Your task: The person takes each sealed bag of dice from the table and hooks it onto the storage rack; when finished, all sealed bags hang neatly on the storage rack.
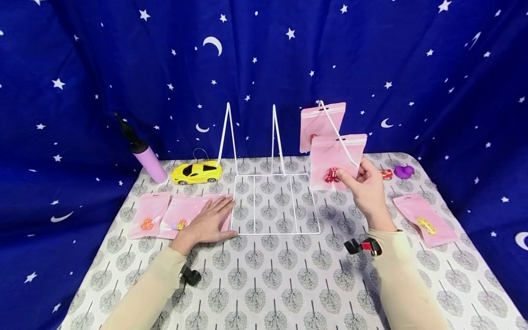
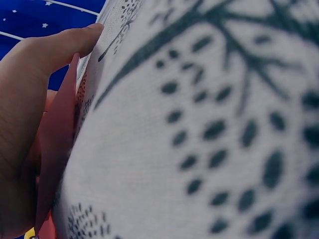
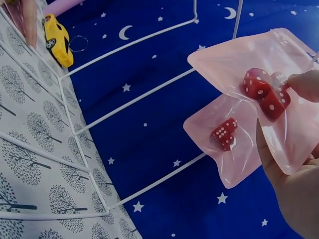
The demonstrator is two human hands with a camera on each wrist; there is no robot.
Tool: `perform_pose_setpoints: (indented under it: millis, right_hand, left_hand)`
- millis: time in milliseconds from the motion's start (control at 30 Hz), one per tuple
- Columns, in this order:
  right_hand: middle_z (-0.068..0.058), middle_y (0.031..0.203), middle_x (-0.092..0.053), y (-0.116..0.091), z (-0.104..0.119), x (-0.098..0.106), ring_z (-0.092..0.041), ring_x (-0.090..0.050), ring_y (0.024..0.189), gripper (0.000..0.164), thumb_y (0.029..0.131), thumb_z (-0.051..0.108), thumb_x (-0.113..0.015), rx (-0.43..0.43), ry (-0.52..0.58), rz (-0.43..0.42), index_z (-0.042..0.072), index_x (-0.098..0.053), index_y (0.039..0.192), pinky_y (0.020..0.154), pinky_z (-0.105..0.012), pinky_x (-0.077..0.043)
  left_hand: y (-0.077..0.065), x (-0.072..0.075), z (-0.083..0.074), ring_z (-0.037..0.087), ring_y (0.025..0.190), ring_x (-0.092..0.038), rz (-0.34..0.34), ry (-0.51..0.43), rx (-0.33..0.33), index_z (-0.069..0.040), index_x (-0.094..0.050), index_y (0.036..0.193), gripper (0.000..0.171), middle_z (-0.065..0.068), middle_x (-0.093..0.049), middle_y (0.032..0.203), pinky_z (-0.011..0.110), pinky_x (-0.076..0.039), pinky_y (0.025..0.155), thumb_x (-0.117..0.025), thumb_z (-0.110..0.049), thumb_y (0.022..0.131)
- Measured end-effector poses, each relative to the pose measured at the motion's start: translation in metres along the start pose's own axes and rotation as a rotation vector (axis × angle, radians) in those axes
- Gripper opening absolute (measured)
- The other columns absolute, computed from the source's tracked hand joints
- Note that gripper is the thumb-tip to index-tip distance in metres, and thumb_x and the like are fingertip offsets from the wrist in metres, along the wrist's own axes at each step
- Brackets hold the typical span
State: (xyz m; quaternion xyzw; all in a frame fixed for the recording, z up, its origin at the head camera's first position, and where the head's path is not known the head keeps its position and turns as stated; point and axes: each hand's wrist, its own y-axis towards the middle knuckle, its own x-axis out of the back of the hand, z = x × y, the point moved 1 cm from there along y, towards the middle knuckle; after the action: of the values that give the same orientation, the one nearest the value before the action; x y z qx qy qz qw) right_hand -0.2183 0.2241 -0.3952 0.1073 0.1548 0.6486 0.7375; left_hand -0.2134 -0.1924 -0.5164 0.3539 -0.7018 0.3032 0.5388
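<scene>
My right hand (image 1: 367, 188) pinches the lower right part of a pink zip bag (image 1: 319, 158) with red dice (image 3: 273, 97) inside, thumb over the dice. The bag's top slot is at the right prong (image 1: 330, 118) of a white wire rack (image 1: 275, 234), whose end reaches down in front of the bag. Behind it on the same prong hangs another pink bag (image 1: 307, 121), also with red dice (image 3: 224, 133). My left hand (image 1: 210, 222) rests with straight fingers on a pink bag (image 1: 171, 213) holding small coloured dice, left of the rack. In the left wrist view, a pink bag edge (image 2: 62, 124) shows beside the thumb.
Farther left lies a pink bag (image 1: 138, 213) with orange dice. Behind are a yellow toy car (image 1: 195, 173) and a lilac hand pump (image 1: 151, 164). To the right are a pink bag (image 1: 443, 231) with yellow dice, a purple object (image 1: 404, 172) and a small red object (image 1: 387, 174).
</scene>
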Motion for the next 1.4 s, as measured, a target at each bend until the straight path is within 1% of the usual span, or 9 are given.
perform_pose_setpoints:
  millis: [167, 300, 367, 533, 733, 800, 1000, 1233, 1400]
  right_hand:
    - [0.002, 0.087, -0.068, 0.006, -0.002, 0.0, -0.004, -0.062, 0.07, 0.03, 0.082, -0.004, -0.073, -0.011, -0.014, -0.008, 0.006, -0.065, 0.109, 0.059, -0.013, -0.052]
    - [0.005, 0.073, -0.056, 0.01, -0.003, -0.001, 0.0, -0.046, 0.055, 0.025, 0.082, -0.004, -0.074, -0.008, -0.036, -0.02, 0.008, -0.065, 0.102, 0.045, -0.013, -0.04]
    - [0.006, 0.069, -0.051, 0.012, -0.003, -0.002, 0.0, -0.041, 0.052, 0.022, 0.082, -0.004, -0.074, -0.003, -0.034, -0.02, 0.008, -0.064, 0.098, 0.041, -0.014, -0.035]
    - [0.007, 0.065, -0.052, 0.02, -0.006, -0.003, 0.0, -0.039, 0.048, 0.018, 0.083, -0.001, -0.074, -0.004, -0.052, -0.014, 0.009, -0.062, 0.094, 0.039, -0.016, -0.032]
    - [0.009, 0.062, -0.043, 0.024, 0.001, -0.008, 0.0, -0.034, 0.047, 0.014, 0.085, 0.008, -0.074, -0.006, -0.237, -0.029, 0.008, -0.061, 0.09, 0.037, -0.017, -0.029]
    - [0.01, 0.061, -0.04, 0.027, 0.001, -0.009, -0.001, -0.034, 0.049, 0.014, 0.086, 0.009, -0.073, -0.014, -0.273, -0.037, 0.009, -0.06, 0.089, 0.039, -0.018, -0.028]
    - [0.011, 0.06, -0.041, 0.036, -0.015, -0.006, -0.003, -0.034, 0.051, 0.014, 0.086, 0.011, -0.074, 0.009, -0.261, -0.056, 0.016, -0.061, 0.088, 0.041, -0.019, -0.028]
    - [0.01, 0.059, -0.042, 0.042, -0.018, -0.008, -0.003, -0.036, 0.049, 0.016, 0.086, 0.01, -0.074, 0.015, -0.179, -0.056, 0.014, -0.058, 0.084, 0.04, -0.019, -0.028]
    - [0.01, 0.058, -0.041, 0.049, -0.019, -0.011, -0.003, -0.035, 0.048, 0.017, 0.087, 0.014, -0.073, 0.021, -0.208, -0.057, 0.015, -0.057, 0.084, 0.039, -0.019, -0.027]
  left_hand:
    - [0.001, 0.001, 0.0, 0.029, 0.151, -0.011, 0.008, -0.001, 0.005, -0.013, -0.02, 0.156, 0.101, 0.006, -0.011, 0.164, 0.056, -0.009, 0.121, -0.054, -0.073, 0.083]
    - [0.0, 0.001, -0.001, 0.029, 0.151, -0.011, 0.013, 0.001, 0.008, -0.014, -0.019, 0.156, 0.101, 0.006, -0.011, 0.164, 0.056, -0.009, 0.121, -0.053, -0.074, 0.083]
    - [0.0, 0.001, -0.001, 0.029, 0.151, -0.011, 0.012, 0.0, 0.007, -0.013, -0.02, 0.156, 0.101, 0.006, -0.012, 0.164, 0.056, -0.009, 0.121, -0.053, -0.074, 0.083]
    - [0.0, 0.002, 0.0, 0.03, 0.151, -0.012, 0.006, -0.003, 0.0, -0.012, -0.021, 0.156, 0.1, 0.007, -0.013, 0.164, 0.057, -0.01, 0.121, -0.054, -0.073, 0.083]
    - [0.001, 0.0, 0.001, 0.03, 0.151, -0.012, 0.005, 0.0, -0.003, -0.013, -0.021, 0.156, 0.1, 0.007, -0.013, 0.164, 0.057, -0.01, 0.12, -0.053, -0.073, 0.083]
    - [0.001, 0.0, 0.001, 0.03, 0.151, -0.012, 0.006, 0.0, -0.001, -0.013, -0.021, 0.156, 0.1, 0.007, -0.013, 0.164, 0.057, -0.01, 0.12, -0.053, -0.073, 0.083]
    - [0.0, 0.0, 0.0, 0.029, 0.151, -0.011, 0.006, 0.002, 0.0, -0.013, -0.019, 0.156, 0.1, 0.006, -0.011, 0.164, 0.057, -0.009, 0.121, -0.052, -0.074, 0.083]
    - [0.0, 0.002, -0.002, 0.029, 0.151, -0.011, 0.008, 0.006, 0.004, -0.014, -0.018, 0.157, 0.1, 0.006, -0.011, 0.164, 0.055, -0.009, 0.121, -0.052, -0.074, 0.083]
    - [-0.001, 0.003, -0.003, 0.029, 0.151, -0.011, 0.008, -0.006, 0.003, -0.013, -0.019, 0.157, 0.1, 0.006, -0.011, 0.164, 0.056, -0.009, 0.121, -0.052, -0.073, 0.083]
